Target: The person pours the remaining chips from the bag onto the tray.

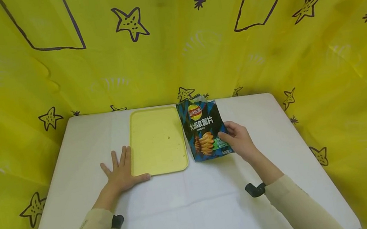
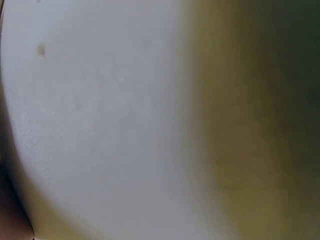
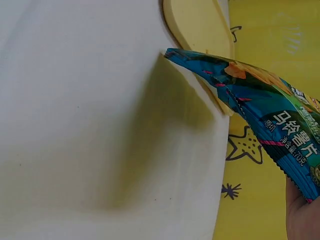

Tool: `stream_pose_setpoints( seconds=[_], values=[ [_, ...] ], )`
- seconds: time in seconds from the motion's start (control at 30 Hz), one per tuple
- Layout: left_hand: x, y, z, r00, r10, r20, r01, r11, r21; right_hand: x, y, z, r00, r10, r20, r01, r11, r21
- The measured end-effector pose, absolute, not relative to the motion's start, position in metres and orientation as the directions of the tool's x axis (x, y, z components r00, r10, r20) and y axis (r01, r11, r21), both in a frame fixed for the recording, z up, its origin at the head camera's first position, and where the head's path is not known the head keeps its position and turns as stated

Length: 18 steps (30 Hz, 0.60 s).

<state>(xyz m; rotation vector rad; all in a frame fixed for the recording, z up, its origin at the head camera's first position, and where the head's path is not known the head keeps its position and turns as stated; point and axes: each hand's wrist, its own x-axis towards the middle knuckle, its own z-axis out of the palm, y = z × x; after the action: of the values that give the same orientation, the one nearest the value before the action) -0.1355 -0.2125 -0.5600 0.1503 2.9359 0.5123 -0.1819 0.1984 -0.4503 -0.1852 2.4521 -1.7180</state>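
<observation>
A blue and black potato chip bag (image 1: 203, 127) is held up by my right hand (image 1: 240, 139), which pinches its lower right edge with the thumb on the front. Its top edge looks torn and uneven. In the right wrist view the bag (image 3: 270, 110) slants over the white table, part of the hand (image 3: 304, 217) showing below it. Just left of the bag lies a yellow tray (image 1: 157, 141) with a few small crumbs on it. My left hand (image 1: 121, 174) rests with spread fingers against the tray's left edge, its thumb along the near left corner.
The white table (image 1: 190, 215) has rounded corners and a faint crease across its cloth. Yellow curtains (image 1: 168, 54) printed with dark stars and outlines hang behind and on both sides. A black strap piece (image 1: 255, 189) sits at the right sleeve. The left wrist view is mostly blurred.
</observation>
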Motion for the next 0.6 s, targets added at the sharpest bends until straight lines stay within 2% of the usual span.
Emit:
stream_pose_setpoints(
  seconds=[0.27, 0.6],
  values=[
    [-0.138, -0.214, -0.562, -0.984, 0.116, -0.138, 0.064, 0.941, 0.332, -0.180, 0.179, -0.414, -0.952, -0.302, 0.048, -0.155, 0.342, -0.927],
    [-0.140, -0.216, -0.566, -0.986, 0.114, -0.125, 0.068, 0.943, 0.326, -0.184, 0.160, -0.392, -0.909, -0.412, 0.071, -0.273, 0.455, -0.848]
  ],
)
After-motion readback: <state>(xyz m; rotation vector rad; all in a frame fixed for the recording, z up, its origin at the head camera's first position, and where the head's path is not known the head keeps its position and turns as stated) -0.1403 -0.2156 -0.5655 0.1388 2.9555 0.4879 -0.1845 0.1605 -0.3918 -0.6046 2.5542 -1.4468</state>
